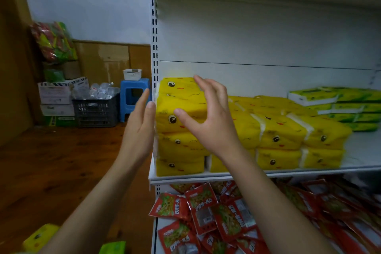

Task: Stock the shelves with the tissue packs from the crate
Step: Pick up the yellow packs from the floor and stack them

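Our left hand (142,123): fingers straight, together, flat at left end of yellow tissue pack stack (181,142); contact unclear to us. Our right hand (208,117): fingers spread apart, thumb on stack front, fingertips at top pack (181,88), clamping nothing. Stack four high at left end of white shelf (360,150). Green tissue packs (338,105) right rear. Red snack sachets (206,212) on shelf below. Loose yellow pack (40,236) low left.
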